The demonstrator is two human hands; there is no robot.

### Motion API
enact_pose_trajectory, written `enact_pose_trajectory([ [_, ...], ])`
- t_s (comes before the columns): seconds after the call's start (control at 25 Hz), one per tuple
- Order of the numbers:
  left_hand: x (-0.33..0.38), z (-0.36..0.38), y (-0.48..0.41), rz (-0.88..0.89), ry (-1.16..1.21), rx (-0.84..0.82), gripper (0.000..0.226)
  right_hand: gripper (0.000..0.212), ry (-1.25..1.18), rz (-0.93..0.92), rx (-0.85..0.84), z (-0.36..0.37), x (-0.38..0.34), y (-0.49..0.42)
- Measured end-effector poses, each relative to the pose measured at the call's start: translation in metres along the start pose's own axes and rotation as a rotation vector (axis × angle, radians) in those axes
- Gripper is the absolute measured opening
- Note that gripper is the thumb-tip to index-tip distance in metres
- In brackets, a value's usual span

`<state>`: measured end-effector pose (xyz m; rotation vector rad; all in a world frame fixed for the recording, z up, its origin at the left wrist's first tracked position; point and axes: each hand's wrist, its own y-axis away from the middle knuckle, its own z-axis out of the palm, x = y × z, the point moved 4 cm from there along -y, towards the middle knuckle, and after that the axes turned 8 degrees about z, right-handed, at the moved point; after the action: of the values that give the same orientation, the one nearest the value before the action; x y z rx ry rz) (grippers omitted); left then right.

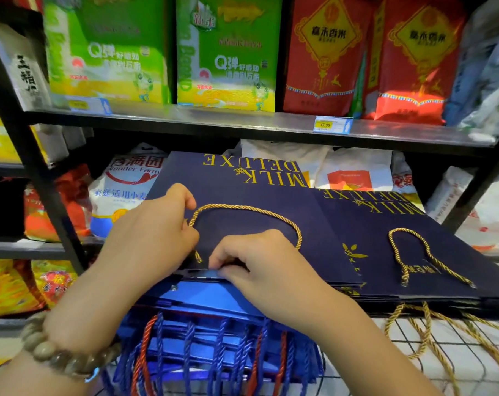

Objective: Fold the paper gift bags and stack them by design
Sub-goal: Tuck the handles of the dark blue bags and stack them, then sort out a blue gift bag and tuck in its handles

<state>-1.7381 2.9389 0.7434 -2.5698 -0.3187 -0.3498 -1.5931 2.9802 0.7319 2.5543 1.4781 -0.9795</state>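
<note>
Two hands show, the left hand (154, 232) and the right hand (259, 261), with bare arms behind them. The left wrist wears a bracelet (62, 352) of big, round, smooth beads, brown and grey, set close together. One small shiny blue bit (92, 374) sits among the beads.

I see a black metal shelf (242, 124) in a shop. Green bags (225, 52) and red bags (328, 52) stand side by side on its top board. A small price tag (331, 124) sticks to the front edge. White sacks (357, 167) lie on the board below. A black wire rack (457, 352) sits low on the right.
</note>
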Motion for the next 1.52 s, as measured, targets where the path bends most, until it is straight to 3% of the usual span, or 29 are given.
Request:
enact_pose_trajectory([
  [0.12,-0.006,-0.001,0.0,0.027,0.038,0.01,0.014,0.004,-0.086,0.037,-0.012,-0.018,0.005,0.002],
  [0.2,-0.022,-0.006,-0.003,-0.016,-0.036,-0.008,0.006,0.005,-0.059,0.107,0.126,-0.041,0.023,0.001],
  [0.32,-0.038,-0.007,-0.007,-0.07,-0.233,-0.065,0.021,0.012,0.242,0.396,0.323,-0.077,0.069,-0.003],
  [0.4,-0.041,-0.006,-0.012,-0.1,-0.286,-0.09,0.025,0.034,0.421,0.64,0.221,-0.082,0.099,-0.005],
  [0.52,-0.048,-0.005,-0.024,-0.164,-0.135,-0.118,0.036,0.055,0.469,0.787,0.061,-0.071,0.121,-0.008],
  [0.72,-0.065,-0.003,-0.042,-0.326,0.307,-0.072,0.037,0.064,0.47,0.732,0.184,-0.07,0.124,-0.012],
  [1.0,0.005,-0.012,-0.089,0.022,0.193,-0.112,0.015,0.069,0.412,0.704,0.234,-0.128,0.139,0.016],
  [1.24,0.118,0.063,-0.123,0.4,0.03,-0.298,0.032,0.062,0.549,0.914,0.312,-0.207,0.202,0.077],
  [1.52,0.169,0.148,-0.112,0.413,-0.114,-0.544,0.039,0.052,0.546,1.037,0.278,-0.204,0.272,0.12],
])
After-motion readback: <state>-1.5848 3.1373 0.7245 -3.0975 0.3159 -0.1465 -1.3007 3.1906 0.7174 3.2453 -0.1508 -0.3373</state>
